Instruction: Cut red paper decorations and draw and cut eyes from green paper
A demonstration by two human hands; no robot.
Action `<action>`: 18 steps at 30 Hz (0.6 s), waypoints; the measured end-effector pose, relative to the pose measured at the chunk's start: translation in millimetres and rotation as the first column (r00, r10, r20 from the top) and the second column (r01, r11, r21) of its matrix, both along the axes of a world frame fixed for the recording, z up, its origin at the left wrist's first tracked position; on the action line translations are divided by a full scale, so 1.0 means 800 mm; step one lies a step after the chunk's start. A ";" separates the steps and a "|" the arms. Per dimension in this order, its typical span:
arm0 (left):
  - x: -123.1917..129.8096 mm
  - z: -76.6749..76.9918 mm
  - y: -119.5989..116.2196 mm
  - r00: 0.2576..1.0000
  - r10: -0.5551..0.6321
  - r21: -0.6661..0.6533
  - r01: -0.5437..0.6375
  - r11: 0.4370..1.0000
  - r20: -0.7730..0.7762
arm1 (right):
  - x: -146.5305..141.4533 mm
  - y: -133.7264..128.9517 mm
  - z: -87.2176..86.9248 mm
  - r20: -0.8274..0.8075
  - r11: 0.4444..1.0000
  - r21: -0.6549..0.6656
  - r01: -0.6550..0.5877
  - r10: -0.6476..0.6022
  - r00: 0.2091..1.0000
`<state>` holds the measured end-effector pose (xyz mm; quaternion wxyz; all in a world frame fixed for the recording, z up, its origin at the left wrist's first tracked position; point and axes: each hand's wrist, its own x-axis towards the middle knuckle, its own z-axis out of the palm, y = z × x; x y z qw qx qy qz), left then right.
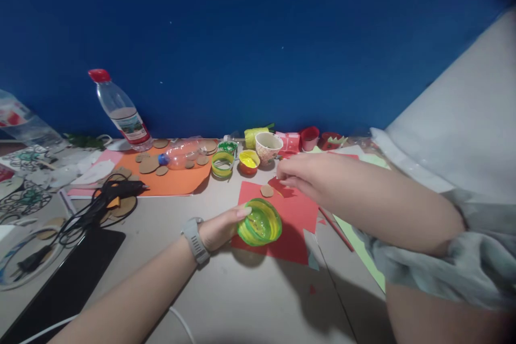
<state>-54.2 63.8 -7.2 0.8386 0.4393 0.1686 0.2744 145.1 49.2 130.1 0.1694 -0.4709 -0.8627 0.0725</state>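
My left hand (226, 226), with a grey watch on the wrist, grips a round green and yellow bowl (260, 222) by its left rim, thumb over the edge. The bowl is tilted toward me above the red paper (294, 231). My right hand (296, 172) reaches over the back of that paper, fingers pointing left and down; whether anything is between them is hidden. Close to it lie a small brown cardboard disc (266, 191) and a dark red paper piece (281, 187). Just behind stand a patterned white cup (269, 146) and a small cup with yellow inside (249, 162).
A red-capped bottle (128, 118) leans at the back left beside orange paper (181, 183) with cardboard discs. A black glue gun (121, 189) with cable lies left, near a black flat object (76, 279). Right are a red pencil (336, 230) and green paper (363, 252).
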 end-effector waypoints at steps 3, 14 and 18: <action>-0.001 -0.001 0.001 0.999 -0.042 -0.005 0.042 0.999 0.005 | -0.002 0.006 -0.001 0.182 0.988 -0.157 0.003 0.026 0.983; 0.001 0.005 0.001 0.997 -0.070 0.012 0.070 0.997 0.009 | 0.001 0.013 -0.012 0.183 0.983 -0.181 -0.040 0.074 0.980; -0.001 0.004 0.001 0.997 -0.079 0.027 0.078 0.997 0.003 | 0.000 0.015 -0.017 0.174 0.982 -0.183 -0.047 0.080 0.982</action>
